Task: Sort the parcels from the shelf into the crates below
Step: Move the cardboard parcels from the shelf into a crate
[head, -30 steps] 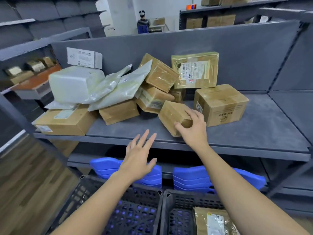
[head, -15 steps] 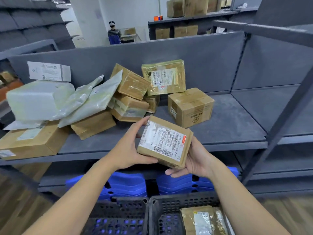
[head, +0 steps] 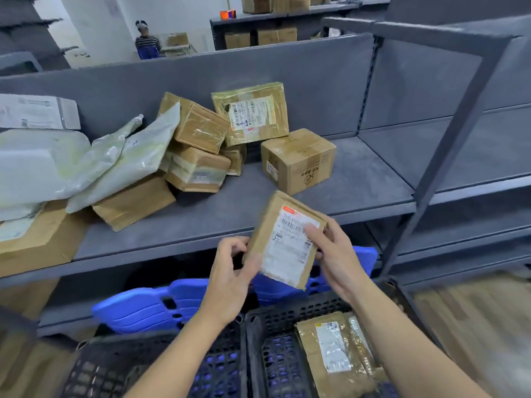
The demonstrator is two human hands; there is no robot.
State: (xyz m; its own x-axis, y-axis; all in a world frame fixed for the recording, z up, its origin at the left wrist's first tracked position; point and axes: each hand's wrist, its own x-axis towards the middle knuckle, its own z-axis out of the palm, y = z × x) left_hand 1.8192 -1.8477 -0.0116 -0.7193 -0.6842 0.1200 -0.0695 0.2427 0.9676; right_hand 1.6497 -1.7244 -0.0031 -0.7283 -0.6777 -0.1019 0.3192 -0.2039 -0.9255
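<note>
A small brown box (head: 283, 248) is grasped by both grips and is held in the air, in front of the edge of the shelf (head: 359, 179) and above the crates. The left grip (head: 230, 271) is closed on the lower left edge of the box, which is pinched between the thumb and the curled fingers. The right grip (head: 336, 254) is closed on the right side, with the thumb laid on the white label and the other fingers hidden behind the box. The box is tilted, and its label is turned to the camera; the print is too blurred to be read. Below the grips, two dark crates are seen side by side: the left crate (head: 120, 366) and the right crate (head: 275, 334), in which a flat taped parcel (head: 333, 346) is lying. Behind the crates, blue plastic panels (head: 149, 305) are stacked under the shelf. On the shelf, a printed carton (head: 301, 162) stands alone, and to its left a pile of brown boxes and white bags (head: 138, 150) is found.
</note>
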